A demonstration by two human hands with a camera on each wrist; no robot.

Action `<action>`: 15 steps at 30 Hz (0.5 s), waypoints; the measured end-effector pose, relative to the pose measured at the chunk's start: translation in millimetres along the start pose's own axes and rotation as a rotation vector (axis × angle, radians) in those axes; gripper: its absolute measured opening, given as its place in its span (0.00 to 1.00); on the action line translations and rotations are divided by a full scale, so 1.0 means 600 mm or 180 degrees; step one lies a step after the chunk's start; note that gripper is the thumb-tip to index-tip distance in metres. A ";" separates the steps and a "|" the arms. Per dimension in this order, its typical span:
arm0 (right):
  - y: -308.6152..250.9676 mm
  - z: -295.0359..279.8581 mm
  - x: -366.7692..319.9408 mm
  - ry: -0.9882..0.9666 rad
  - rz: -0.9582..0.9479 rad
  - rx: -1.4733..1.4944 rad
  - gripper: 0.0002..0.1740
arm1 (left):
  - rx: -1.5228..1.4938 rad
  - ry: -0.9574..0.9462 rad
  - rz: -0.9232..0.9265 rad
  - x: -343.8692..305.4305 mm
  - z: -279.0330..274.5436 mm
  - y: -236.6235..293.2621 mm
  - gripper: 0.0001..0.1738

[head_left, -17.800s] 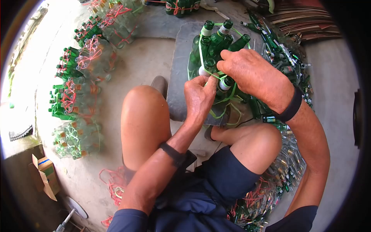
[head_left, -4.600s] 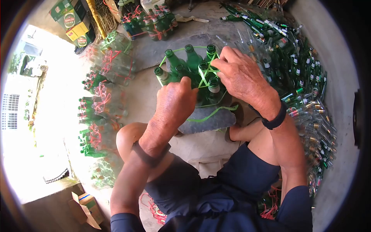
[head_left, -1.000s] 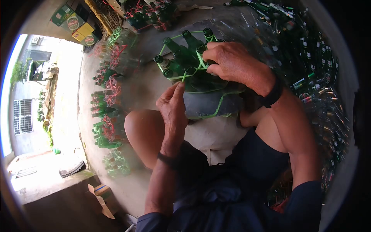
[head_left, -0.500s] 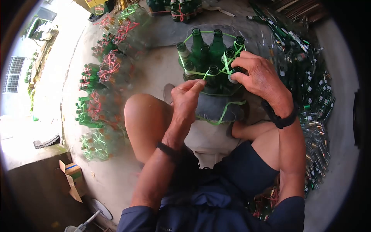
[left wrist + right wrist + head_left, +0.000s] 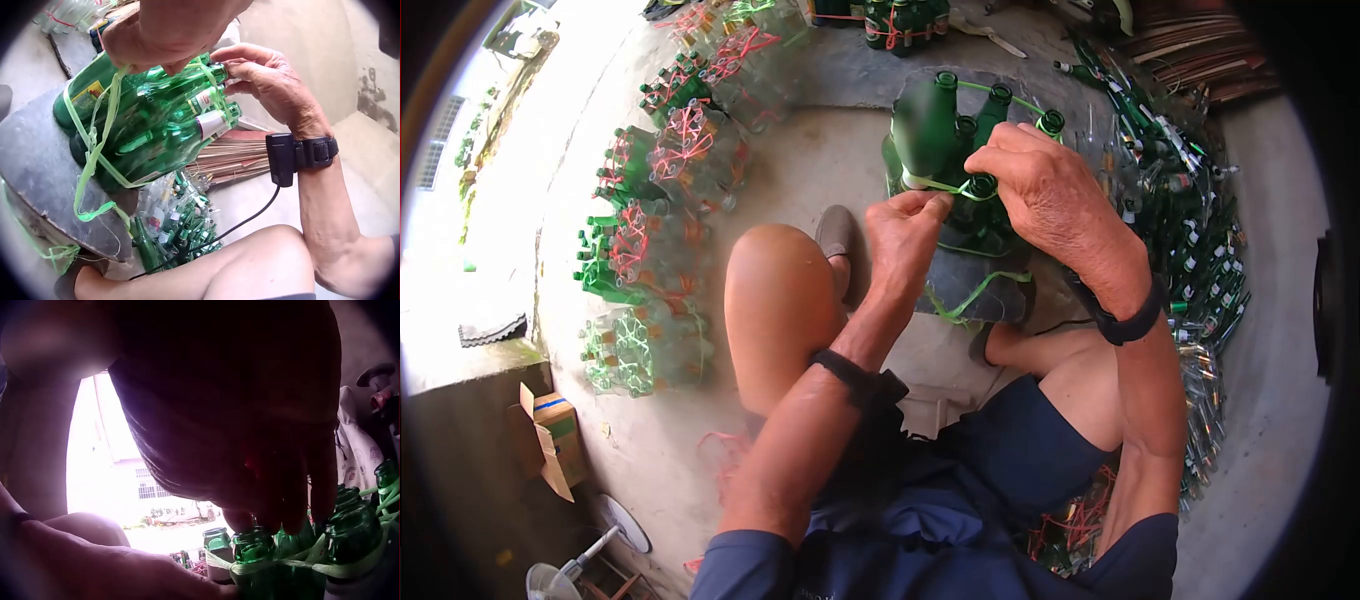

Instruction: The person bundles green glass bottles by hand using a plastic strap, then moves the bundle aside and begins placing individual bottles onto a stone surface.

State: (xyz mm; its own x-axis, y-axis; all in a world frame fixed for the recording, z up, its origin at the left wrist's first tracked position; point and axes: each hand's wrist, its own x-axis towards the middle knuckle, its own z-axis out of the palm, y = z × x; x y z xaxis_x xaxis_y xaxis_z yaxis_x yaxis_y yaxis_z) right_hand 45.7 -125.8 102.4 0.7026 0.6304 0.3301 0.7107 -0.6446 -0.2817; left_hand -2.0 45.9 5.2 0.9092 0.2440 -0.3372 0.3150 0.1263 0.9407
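Note:
A cluster of green glass bottles [image 5: 993, 107] stands on a grey slab [image 5: 960, 270], with a light green plastic strap [image 5: 1025, 100] looped round the outside and crossing between necks at the front. My left hand [image 5: 908, 235] pinches the strap between thumb and forefinger at the near side. Its loose tail [image 5: 94, 156] hangs down the bottles in the left wrist view. My right hand [image 5: 1055, 190] grips at a bottle neck on the right, fingers curled beside the strap; the right wrist view shows its fingers reaching down among the bottle mouths [image 5: 253, 544].
Bundled bottles tied with red and green strap [image 5: 640, 240] line the left side. Loose bottles [image 5: 1190, 260] lie heaped at the right. An opened cardboard box [image 5: 555, 440] and a fan [image 5: 615, 525] are at lower left. My knees flank the slab.
Over the last half second my left hand keeps its pinch on the strap while my right hand shifts slightly over the bottle tops. The head view has tilted; earlier, the left hand was over the left bottles.

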 end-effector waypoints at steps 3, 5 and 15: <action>0.003 0.016 0.017 -0.0518 0.0204 -0.0001 0.07 | -0.0064 0.0063 -0.0049 0.000 -0.001 0.004 0.15; -0.006 0.014 0.025 -0.0624 0.0255 0.0024 0.07 | -0.0072 0.0085 -0.0067 0.005 -0.001 -0.003 0.15; 0.038 0.037 0.088 -0.1797 0.0532 0.1092 0.19 | -0.0173 0.0097 -0.0124 0.012 -0.001 -0.015 0.21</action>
State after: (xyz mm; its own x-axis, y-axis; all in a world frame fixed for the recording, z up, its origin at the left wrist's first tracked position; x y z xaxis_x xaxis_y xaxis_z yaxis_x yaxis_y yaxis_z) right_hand 99.9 -97.6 93.4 0.6483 0.7235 -0.2371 0.4966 -0.6378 -0.5887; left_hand 1.8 46.9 -5.8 0.8876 0.2671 -0.3752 0.3339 0.1880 0.9237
